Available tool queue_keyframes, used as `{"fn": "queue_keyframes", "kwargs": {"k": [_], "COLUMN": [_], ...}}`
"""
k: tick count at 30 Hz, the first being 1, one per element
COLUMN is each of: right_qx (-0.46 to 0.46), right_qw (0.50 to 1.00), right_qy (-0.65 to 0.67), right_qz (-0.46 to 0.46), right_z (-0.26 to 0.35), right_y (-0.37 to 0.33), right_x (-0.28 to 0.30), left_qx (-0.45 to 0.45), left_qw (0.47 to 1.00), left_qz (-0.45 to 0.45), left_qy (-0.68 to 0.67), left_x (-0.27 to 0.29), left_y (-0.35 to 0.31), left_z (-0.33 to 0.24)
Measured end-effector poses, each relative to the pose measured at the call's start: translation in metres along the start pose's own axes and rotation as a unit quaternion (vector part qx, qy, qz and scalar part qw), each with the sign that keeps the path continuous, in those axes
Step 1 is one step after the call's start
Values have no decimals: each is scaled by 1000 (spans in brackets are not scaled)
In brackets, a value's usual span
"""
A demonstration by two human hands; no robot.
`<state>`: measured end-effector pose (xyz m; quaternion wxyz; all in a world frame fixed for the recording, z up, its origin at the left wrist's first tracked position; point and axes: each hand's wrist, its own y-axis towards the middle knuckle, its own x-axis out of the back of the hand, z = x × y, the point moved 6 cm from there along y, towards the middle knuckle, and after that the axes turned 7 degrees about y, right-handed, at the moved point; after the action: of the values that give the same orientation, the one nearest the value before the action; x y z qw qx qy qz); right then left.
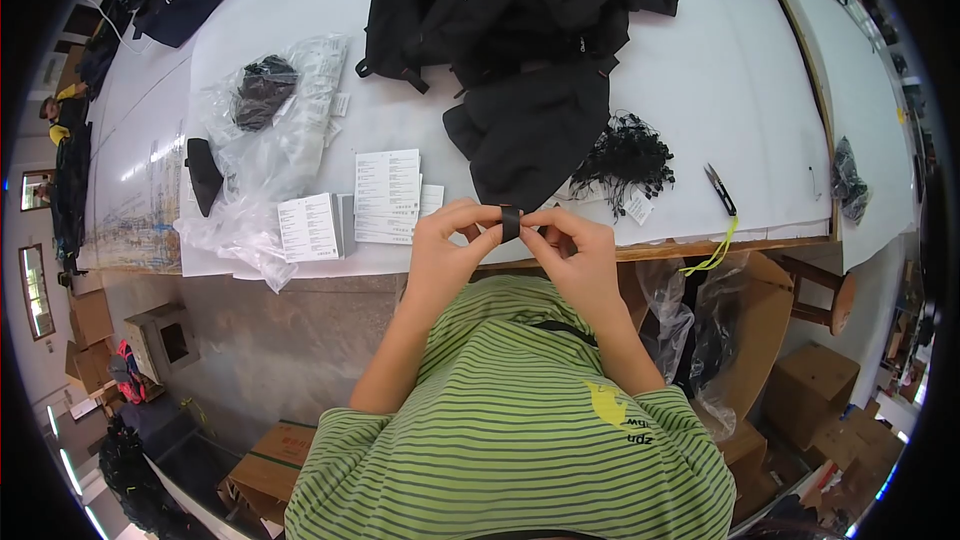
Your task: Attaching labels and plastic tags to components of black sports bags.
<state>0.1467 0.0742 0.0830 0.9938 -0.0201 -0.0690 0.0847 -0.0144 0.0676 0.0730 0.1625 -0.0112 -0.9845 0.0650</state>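
Observation:
Near the table's front edge, my left hand (452, 240) and my right hand (574, 246) meet with their fingers pinched on a small black strip (511, 223), like a tab or strap end. The left fingers hold it from one side, the right fingertips from the other. Just beyond it lies a black fabric garment or bag piece (540, 125), which may join the strip; my fingers hide the spot. To the right is a tangle of black strings (627, 159). White printed tags (387, 190) lie in stacks left of my hands.
A pile of black garments or bags (500, 5) covers the table's far middle. Crumpled clear plastic bags (265, 160) lie at left. Small scissors (721, 192) with a yellow-green cord rest at right. An open cardboard box (765, 320) stands under the table edge, near a wooden stool (830, 295).

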Motion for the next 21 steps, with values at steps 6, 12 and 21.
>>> {"fn": "queue_keyframes", "kwargs": {"k": [6,12,21], "right_qx": [45,-113,-57], "right_qw": [998,912,900], "right_qy": [0,389,421], "right_qz": [49,71,94], "right_z": [6,-20,-1], "right_y": [6,1,4], "right_x": [-7,2,10], "left_qx": [-98,-85,-15], "left_qw": [992,978,984], "left_qz": [-77,-155,-59], "left_qy": [11,-111,-166], "left_x": [7,22,14], "left_y": [-6,-12,-21], "left_z": [-17,-17,-27]}}
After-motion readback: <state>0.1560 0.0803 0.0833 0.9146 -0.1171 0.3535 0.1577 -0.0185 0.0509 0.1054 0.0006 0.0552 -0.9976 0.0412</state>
